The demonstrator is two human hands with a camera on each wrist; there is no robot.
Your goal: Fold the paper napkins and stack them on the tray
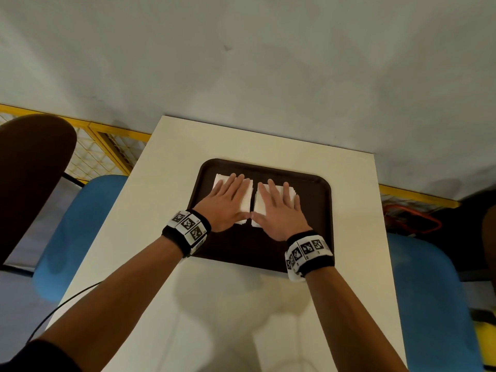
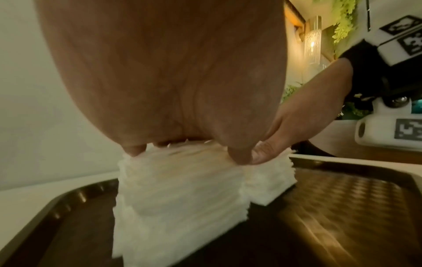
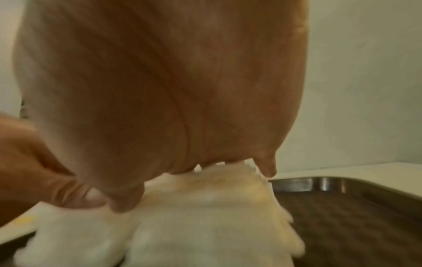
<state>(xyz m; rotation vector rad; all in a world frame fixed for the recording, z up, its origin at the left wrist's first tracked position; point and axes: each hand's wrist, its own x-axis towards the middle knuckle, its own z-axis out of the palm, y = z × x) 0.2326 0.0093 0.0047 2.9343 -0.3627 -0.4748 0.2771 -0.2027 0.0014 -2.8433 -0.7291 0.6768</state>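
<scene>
White paper napkins lay in two folded stacks side by side on a dark brown rectangular plastic tray (image 1: 319, 210), which sat on the cream-white surface (image 1: 150, 200). The left stack of napkins (image 1: 218, 181) lay under the left hand (image 1: 228, 202), and the right stack of napkins (image 1: 291, 193) lay under the right hand (image 1: 279, 210). A narrow dark gap of tray showed between the two stacks.

Both hands lay palm down, flat on top of their stacks, with the fingers (image 1: 239, 181) straight, slightly spread and pointing away from the person. Neither hand curled round or pinched anything. The two thumbs pointed inward, and their tips met or nearly met over the gap at the near edge of the stacks.

From the left wrist view, the left stack (image 2: 178, 195) rose as a thick pile of many layers with ragged edges, the fingertips (image 2: 134, 150) resting at its far top edge, and the right hand (image 2: 303, 117) pressed on the neighbouring stack beside it. From the right wrist view, the right stack (image 3: 205, 216) ran out from under the palm, though that picture was blurred.

Each wrist wore a black band with white blocks bearing black-and-white square markers (image 1: 188, 224). Blue chair seats (image 1: 80, 226) stood on either side of the surface, and a yellow wire-mesh frame (image 1: 107, 149) lay beyond the left one.
</scene>
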